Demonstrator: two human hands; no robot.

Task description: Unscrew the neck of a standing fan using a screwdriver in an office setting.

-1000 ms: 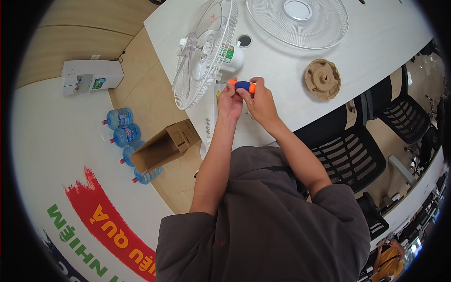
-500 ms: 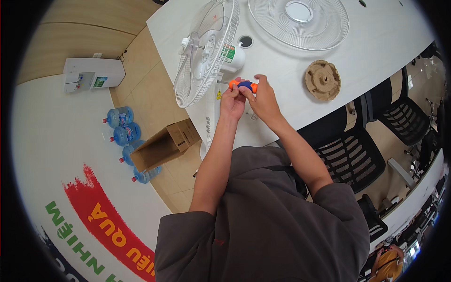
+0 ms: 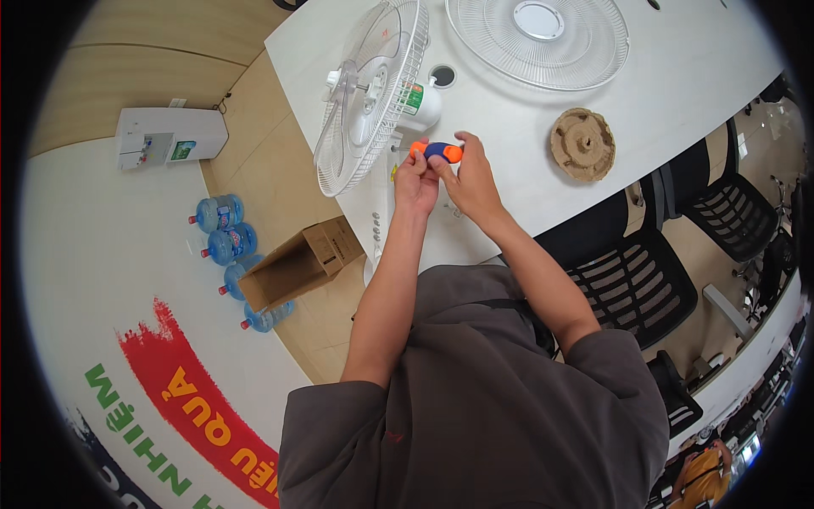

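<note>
An orange and blue screwdriver [image 3: 438, 152] is held between my two hands over the table's front left part. My left hand [image 3: 415, 182] is closed around its left end, and my right hand [image 3: 469, 182] grips the middle and right end with thumb and fingers. Part of a thin shaft seems to show at the left, by the fan; its tip I cannot make out. Just beyond my hands stands a white fan [image 3: 373, 97] with clear blades and its rear wire grille. Its white base [image 3: 380, 225] with several buttons is beside my left forearm.
A round white fan grille [image 3: 585, 51] and a brown moulded-pulp disc [image 3: 582, 144] lie on the white table [image 3: 500, 110]. An open cardboard box [image 3: 297, 267] and several blue water bottles [image 3: 229, 243] stand on the floor at left. Black chairs [image 3: 636, 288] line the right side.
My right fingers have shifted slightly on the screwdriver, and more of its orange right end shows. Both hands stay in nearly the same place.
</note>
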